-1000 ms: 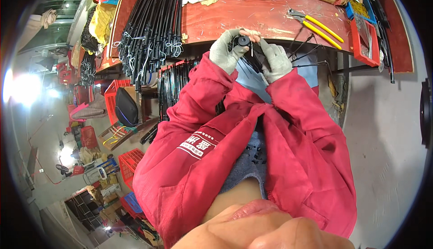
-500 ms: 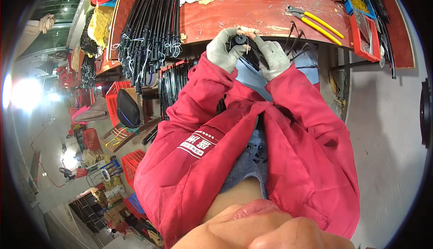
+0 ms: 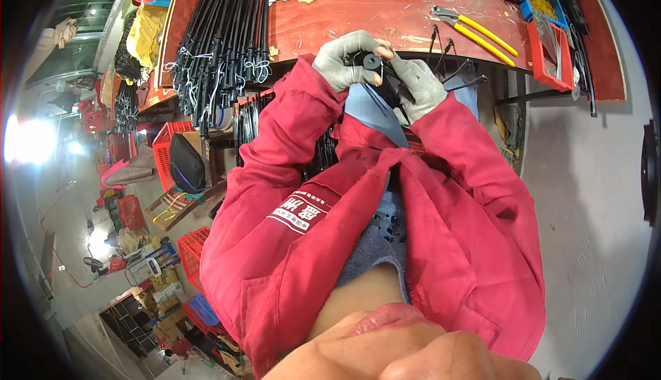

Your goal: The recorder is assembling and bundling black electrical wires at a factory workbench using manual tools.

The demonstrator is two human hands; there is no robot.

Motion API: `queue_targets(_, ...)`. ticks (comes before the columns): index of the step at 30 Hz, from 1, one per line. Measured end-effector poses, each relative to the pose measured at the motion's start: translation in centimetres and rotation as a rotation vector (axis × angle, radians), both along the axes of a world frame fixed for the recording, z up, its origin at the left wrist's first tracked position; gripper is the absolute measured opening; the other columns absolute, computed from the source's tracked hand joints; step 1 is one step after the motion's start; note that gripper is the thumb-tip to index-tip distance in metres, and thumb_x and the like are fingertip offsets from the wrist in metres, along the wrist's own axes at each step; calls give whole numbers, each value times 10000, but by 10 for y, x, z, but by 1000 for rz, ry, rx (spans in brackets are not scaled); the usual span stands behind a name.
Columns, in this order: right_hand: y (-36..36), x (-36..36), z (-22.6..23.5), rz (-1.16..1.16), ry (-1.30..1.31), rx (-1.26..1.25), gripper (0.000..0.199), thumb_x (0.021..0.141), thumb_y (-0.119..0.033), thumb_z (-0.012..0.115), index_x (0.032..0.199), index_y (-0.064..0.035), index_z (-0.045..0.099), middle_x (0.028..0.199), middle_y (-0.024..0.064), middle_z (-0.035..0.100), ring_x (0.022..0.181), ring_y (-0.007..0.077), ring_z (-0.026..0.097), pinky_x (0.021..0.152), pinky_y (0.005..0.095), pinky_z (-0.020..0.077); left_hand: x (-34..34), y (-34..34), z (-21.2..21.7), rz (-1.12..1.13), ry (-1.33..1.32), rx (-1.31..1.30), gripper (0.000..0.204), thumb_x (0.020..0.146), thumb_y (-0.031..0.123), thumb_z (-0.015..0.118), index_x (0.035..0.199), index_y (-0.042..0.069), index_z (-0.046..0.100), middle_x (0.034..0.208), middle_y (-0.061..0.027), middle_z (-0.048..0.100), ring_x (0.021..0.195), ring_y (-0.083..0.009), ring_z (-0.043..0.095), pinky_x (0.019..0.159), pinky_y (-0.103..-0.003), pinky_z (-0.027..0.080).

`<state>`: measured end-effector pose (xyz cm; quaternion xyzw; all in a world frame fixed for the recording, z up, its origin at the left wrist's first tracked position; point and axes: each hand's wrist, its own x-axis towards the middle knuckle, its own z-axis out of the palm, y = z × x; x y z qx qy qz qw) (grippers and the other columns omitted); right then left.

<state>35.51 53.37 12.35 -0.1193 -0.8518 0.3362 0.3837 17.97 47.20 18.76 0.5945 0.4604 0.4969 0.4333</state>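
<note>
Grey-white gloves with bare fingertips cover both my hands, which are close together at the table's front edge. My left hand (image 3: pixel 343 62) curls around a black round hub (image 3: pixel 372 62) with a hole in its middle, thumb and fingers on either side of it. Thin black rods (image 3: pixel 390 92) run from near the hub down between my hands. My right hand (image 3: pixel 421 88) is closed against these rods, its fingertips close to the hub. The fingers partly hide the rods, and their far ends show only in part.
On the red table (image 3: pixel 344 16) lie yellow-handled cutting pliers (image 3: pixel 475 33) and, at left, a bundle of long black rods (image 3: pixel 224 43) tied with white string. A red tray (image 3: pixel 551 56) sits at right. Thin black rod ends (image 3: pixel 463 70) stick out beside my right hand. Red crates (image 3: pixel 195 250) stand at lower left.
The view has shifted slightly, so the table and its things sit a little further left. My left hand has opened a bit around the hub, while my right hand is slightly lower along the rods.
</note>
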Motion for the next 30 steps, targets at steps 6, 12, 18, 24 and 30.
queue_targets(6,-17,0,4,-165,-167,-63,774,613,100,500,1314,-13,194,1195,172,434,1084,327,447,906,358,388,25,-11,-6,336,55,-91,344,587,69,755,887,19,596,873,-49,565,887,-148,542,772,-271,436)
queue_targets(12,-9,8,9,-14,3,-95,734,657,173,532,1306,-55,278,1184,159,482,1047,264,515,852,280,427,25,-11,0,203,71,-20,336,600,-29,714,897,-8,557,959,-76,564,916,-164,536,820,-272,423)
queue_targets(18,-23,8,10,-163,-35,-29,768,650,71,577,1324,-26,221,1176,181,486,994,297,544,775,304,461,46,-14,-9,476,258,4,314,649,-7,704,925,-3,555,929,-57,562,888,-134,541,787,-251,438)
queue_targets(24,-16,12,0,-143,-102,-5,849,584,119,517,1336,-16,146,1232,247,397,1103,340,453,859,310,425,42,-9,-9,365,208,-5,327,654,28,711,944,9,562,896,-38,559,867,-120,538,762,-246,435)
queue_targets(30,-14,27,18,-36,-248,-116,829,611,97,509,1339,-14,127,1222,226,420,940,347,552,739,349,471,44,-12,-7,351,300,78,345,634,59,723,936,17,562,879,-40,555,834,-139,541,747,-252,433)
